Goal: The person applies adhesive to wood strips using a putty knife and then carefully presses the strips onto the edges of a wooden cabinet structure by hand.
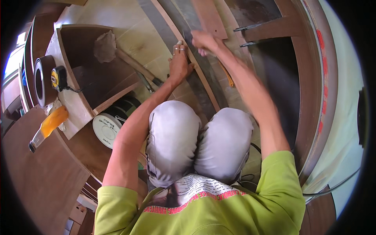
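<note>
A long, narrow wooden strip runs over dark grey sheet material on the floor in front of my knees. My left hand bears down on the strip, with bent fingers and the thumb lower along it; two rings show on its fingers. Just right of the strip is my right hand, closed and slightly blurred by motion. What it grips is too small or hidden to name. Below its wrist lies a slim orange tool, partly covered by the forearm.
At left stands an open wooden box bearing an edging roll, a tape measure and an orange-filled bottle. A wooden-handled tool leans beside it. A white-lidded can sits nearer me. Wooden framing borders the right.
</note>
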A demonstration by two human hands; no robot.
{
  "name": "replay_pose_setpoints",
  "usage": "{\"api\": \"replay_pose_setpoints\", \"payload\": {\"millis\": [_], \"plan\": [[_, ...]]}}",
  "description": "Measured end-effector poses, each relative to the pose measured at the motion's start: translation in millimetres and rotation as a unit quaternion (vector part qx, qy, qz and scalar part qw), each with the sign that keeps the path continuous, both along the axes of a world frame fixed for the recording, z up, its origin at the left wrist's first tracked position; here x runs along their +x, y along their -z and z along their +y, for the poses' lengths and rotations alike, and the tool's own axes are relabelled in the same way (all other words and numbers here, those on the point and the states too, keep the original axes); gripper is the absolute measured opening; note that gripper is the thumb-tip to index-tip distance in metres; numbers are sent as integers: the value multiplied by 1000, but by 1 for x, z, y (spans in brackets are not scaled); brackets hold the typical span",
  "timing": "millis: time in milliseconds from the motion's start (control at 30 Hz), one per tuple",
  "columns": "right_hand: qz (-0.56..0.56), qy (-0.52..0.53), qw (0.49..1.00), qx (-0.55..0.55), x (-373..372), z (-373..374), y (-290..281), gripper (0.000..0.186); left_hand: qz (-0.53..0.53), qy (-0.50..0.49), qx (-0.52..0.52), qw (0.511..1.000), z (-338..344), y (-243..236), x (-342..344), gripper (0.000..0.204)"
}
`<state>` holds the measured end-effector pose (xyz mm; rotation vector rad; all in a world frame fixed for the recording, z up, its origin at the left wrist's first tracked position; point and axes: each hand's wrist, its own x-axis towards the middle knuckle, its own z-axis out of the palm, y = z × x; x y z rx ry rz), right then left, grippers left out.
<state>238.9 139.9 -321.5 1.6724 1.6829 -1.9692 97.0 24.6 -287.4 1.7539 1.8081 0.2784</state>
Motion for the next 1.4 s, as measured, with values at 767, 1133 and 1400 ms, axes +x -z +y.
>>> {"api": "replay_pose_setpoints", "payload": {"millis": [767,1133,1400], "plan": [[-221,206,850,431,133,-175,-33,29,4,32,58,998,4,22,-9,83],[-130,116,861,478,-7,-85,-2,37,-20,55,59,997,3,19,-12,91],[-76,238,908,337,-20,-50,24,35,-5,34,37,999,3,12,-4,86]]}}
